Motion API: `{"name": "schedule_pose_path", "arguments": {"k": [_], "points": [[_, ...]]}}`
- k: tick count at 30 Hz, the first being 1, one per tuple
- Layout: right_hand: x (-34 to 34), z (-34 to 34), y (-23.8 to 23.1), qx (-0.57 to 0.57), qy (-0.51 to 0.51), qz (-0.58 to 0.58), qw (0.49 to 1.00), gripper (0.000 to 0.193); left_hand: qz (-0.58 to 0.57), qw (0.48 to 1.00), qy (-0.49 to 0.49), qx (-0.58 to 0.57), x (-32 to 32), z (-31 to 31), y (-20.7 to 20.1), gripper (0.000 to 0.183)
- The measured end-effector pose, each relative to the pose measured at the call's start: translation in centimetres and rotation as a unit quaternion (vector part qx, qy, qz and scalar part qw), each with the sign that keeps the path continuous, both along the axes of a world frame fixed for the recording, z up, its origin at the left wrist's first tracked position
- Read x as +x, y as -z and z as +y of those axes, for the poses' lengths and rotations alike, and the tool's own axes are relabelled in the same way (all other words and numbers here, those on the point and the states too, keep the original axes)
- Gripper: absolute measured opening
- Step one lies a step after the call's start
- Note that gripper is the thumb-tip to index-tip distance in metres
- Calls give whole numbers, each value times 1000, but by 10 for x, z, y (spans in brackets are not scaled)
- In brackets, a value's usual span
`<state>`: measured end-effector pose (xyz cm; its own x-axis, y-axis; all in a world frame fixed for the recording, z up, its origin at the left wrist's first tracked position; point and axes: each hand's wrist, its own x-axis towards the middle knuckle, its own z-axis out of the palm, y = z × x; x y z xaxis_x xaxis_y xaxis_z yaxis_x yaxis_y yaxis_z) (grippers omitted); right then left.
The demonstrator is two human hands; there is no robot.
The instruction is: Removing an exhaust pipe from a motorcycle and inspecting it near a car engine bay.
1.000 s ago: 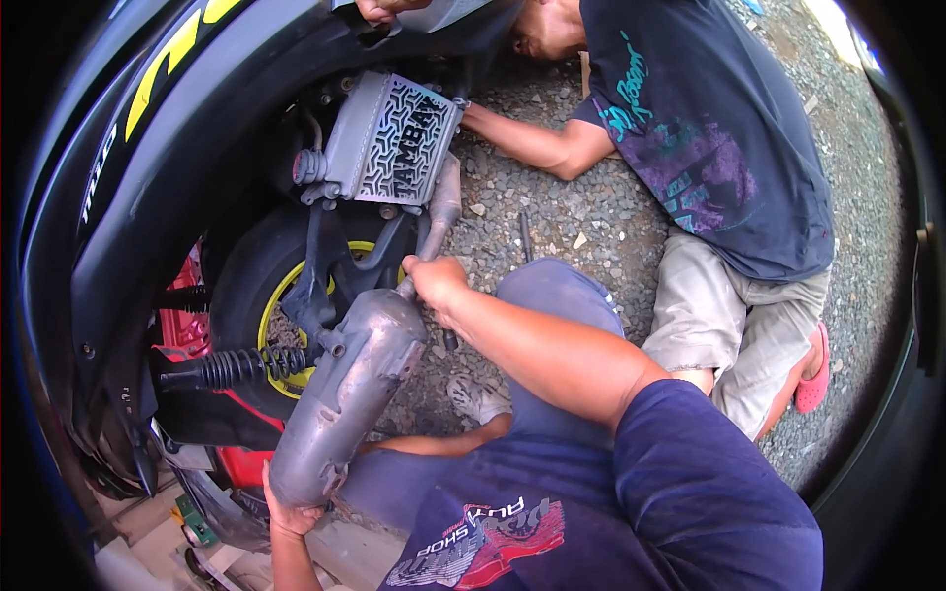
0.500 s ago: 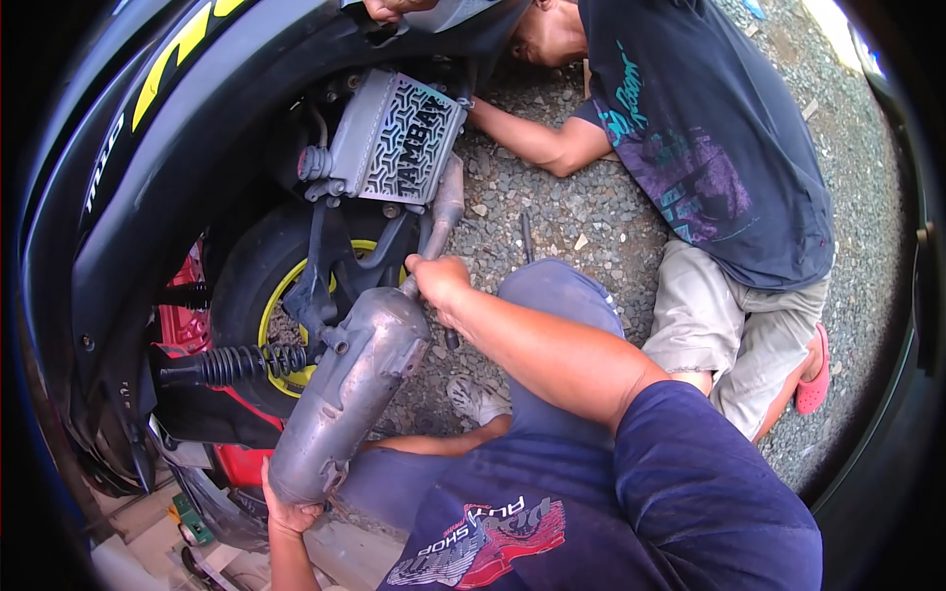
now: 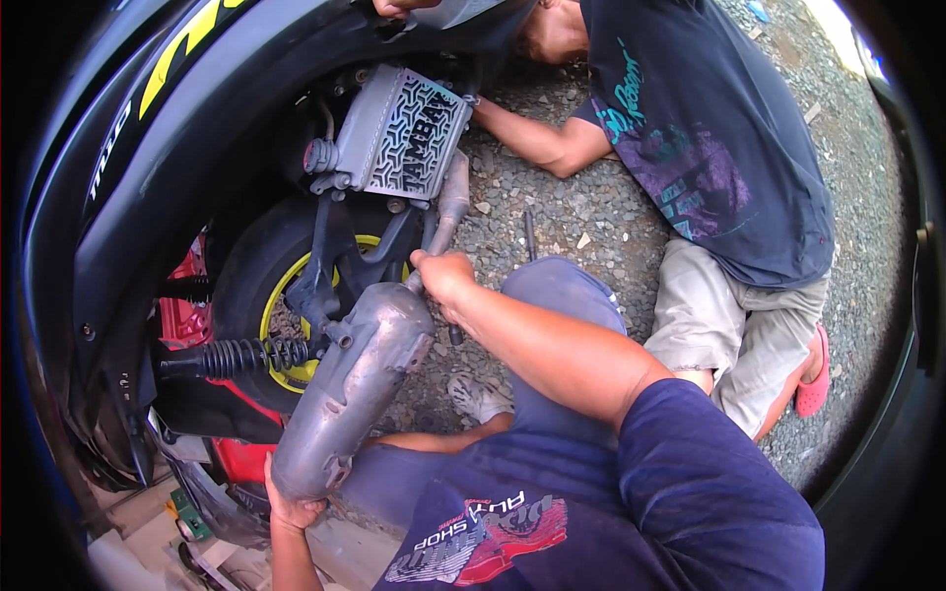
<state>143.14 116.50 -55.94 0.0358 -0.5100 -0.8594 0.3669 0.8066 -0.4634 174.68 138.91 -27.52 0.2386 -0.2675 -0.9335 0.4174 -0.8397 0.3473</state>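
Note:
A worn grey exhaust muffler (image 3: pixel 355 384) lies slantwise beside the rear wheel (image 3: pixel 241 281) of a dark scooter. My left hand (image 3: pixel 296 504) cups its lower end from beneath, fingers against the metal. Near the upper end, my right hand (image 3: pixel 446 277) is wrapped around the narrow exhaust pipe (image 3: pixel 453 202), which runs up beside the radiator cover (image 3: pixel 409 133). That cover is silver with a cut-out pattern. Close to the muffler's upper half sits a black coil-spring shock absorber (image 3: pixel 246 358). The muffler's underside is hidden.
A co-worker (image 3: pixel 709 148) crouches at the upper right, one arm (image 3: pixel 542 143) reaching behind the radiator cover. Another hand (image 3: pixel 399 8) touches the bodywork at the top. A thin dark rod (image 3: pixel 530 236) lies on the gravel (image 3: pixel 581 212). Dark body panels (image 3: pixel 99 286) curve along the left.
The view has shifted very slightly. Both my hands keep the same hold on the muffler and its pipe.

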Motion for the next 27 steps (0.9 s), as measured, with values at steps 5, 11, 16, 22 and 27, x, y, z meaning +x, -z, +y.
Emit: {"name": "schedule_pose_path", "arguments": {"k": [5,11,16,22,27], "points": [[-9,-1,-6,12,-11,-39,999,48,-15,999,-33,13,1,-8,-8,85],[-8,-3,-10,28,-31,-59,997,55,-18,1000,-16,5,-2,-11,-10,84],[-5,-3,-2,28,-14,-66,997,55,-23,999,-31,17,-2,-13,-12,83],[-11,-2,-6,34,-3,-57,998,56,6,1000,4,11,5,-8,-7,82],[-19,-1,-13,41,-30,-44,998,56,-30,999,-40,19,-13,-9,-3,82]]}}
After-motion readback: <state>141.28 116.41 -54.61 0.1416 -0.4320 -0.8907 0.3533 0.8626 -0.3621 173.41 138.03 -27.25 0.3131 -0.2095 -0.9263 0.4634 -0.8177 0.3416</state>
